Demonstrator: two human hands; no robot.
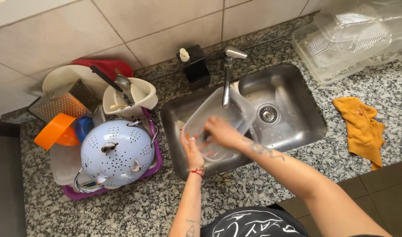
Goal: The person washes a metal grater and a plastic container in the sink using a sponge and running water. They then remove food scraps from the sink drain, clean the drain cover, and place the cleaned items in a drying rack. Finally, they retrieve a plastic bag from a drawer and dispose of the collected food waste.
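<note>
A clear plastic container [229,112] is tilted over the steel sink [297,118], under the tap [227,79]. My left hand [192,151] grips the container's near left rim. Reaching inside the container, my right hand [223,131] is closed around something small and dark; what it is cannot be told through the blur.
A purple drying rack [155,160] at left holds an upturned pale blue colander [115,153], a metal grater [62,105], an orange piece [56,131] and a white utensil holder [130,96]. A black soap dispenser [194,66] stands behind the sink. An orange cloth [363,129] and clear plastic trays [354,37] lie at right.
</note>
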